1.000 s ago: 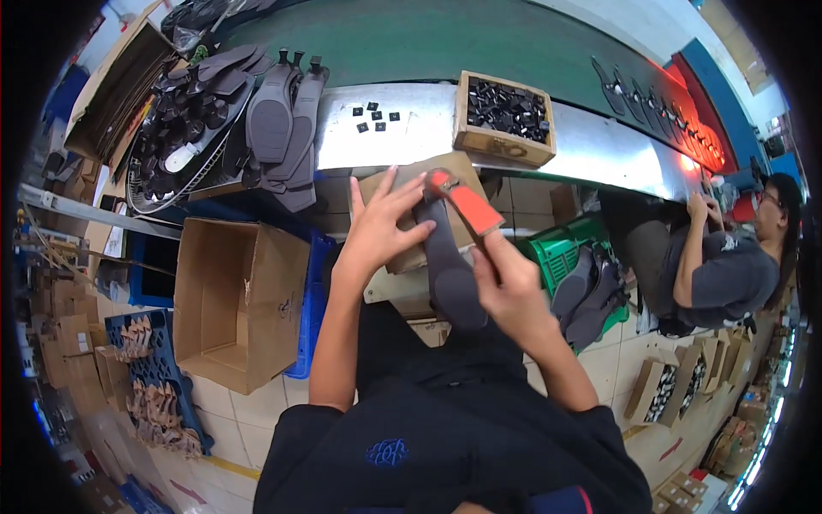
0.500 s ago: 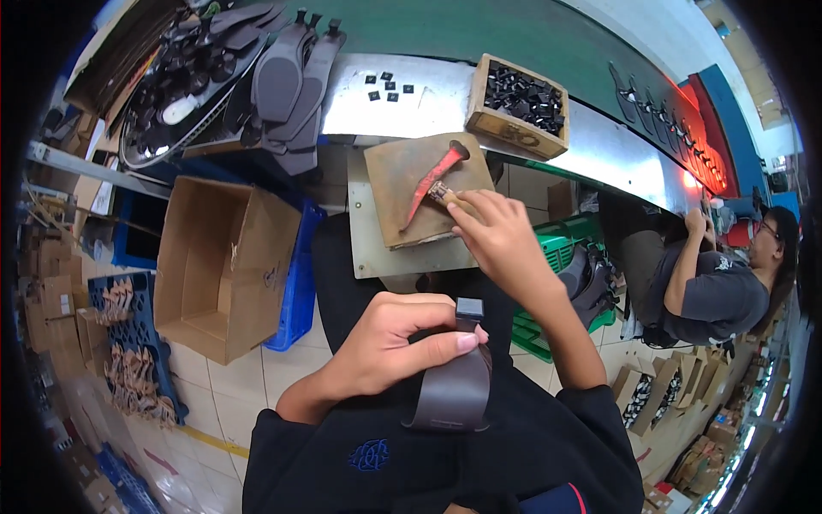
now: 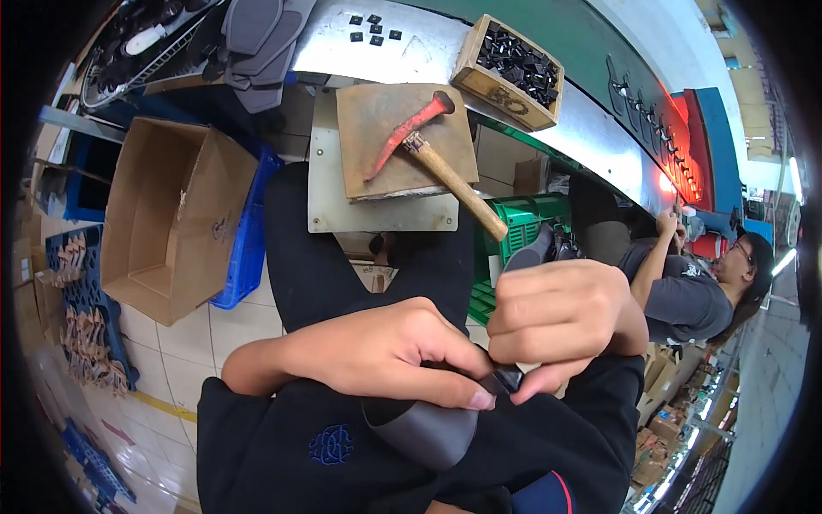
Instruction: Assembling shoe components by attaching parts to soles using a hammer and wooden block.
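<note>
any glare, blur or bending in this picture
Head view: white glare on the steel bench, and a red glow on the machine at right; head view: fisheye bends the bench's edges and blackens the corners; head view: the hammer looks sharp, while the dark shoe piece stands out little against the dark shirt.

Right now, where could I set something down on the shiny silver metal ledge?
The ledge is bare on both sides of the small black square pieces and right of the open wooden box of black parts. It's crowded farther left, where flat dark grey soles are piled.
</note>
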Available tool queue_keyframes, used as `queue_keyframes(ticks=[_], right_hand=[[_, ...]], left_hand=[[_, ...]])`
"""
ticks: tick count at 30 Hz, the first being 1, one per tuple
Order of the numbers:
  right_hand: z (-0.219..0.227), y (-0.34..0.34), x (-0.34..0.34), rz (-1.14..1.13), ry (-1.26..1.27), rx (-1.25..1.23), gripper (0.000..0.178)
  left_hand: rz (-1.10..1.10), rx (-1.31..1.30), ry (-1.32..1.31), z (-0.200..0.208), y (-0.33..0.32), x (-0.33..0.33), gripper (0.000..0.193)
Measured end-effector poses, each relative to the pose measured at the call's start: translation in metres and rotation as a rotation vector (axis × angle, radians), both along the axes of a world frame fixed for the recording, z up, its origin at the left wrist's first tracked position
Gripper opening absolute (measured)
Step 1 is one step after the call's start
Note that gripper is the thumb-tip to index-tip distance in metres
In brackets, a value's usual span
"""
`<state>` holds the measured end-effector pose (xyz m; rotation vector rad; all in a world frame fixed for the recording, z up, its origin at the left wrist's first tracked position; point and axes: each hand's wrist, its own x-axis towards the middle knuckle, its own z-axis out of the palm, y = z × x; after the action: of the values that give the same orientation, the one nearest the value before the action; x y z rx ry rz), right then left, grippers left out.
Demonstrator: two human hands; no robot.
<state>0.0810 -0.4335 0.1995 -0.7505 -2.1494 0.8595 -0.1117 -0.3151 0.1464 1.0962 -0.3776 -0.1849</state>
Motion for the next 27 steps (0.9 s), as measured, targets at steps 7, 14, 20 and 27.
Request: queue_keyframes(ticks=[7, 14, 20, 27], right_hand=[[-0.006, -0.006, -0.005, -0.096, 0.089, -0.009, 0.025], [-0.008, -0.012, 0.028, -0.502, -0.294, -0.054, 0.050], [-0.083, -0.082, 0.054, -1.339, -0.084, -0.208, 0.028], [-0.168, -0.181, 0.058, -1.862, 0.384, -0.287, 0.020]], left_hand=[[-0.027, 0.068, 0.013, 0.004, 0.009, 0.004, 0.024], [0.431, 0.237, 0.178, 0.019, 0.031, 0.012, 0.022], [1.157, 0.448, -0.084, 0.029, 0.167, 0.053, 0.026], [1.664, 1.791, 0.051, -0.013, 0.366, 0.130, 0.064]])
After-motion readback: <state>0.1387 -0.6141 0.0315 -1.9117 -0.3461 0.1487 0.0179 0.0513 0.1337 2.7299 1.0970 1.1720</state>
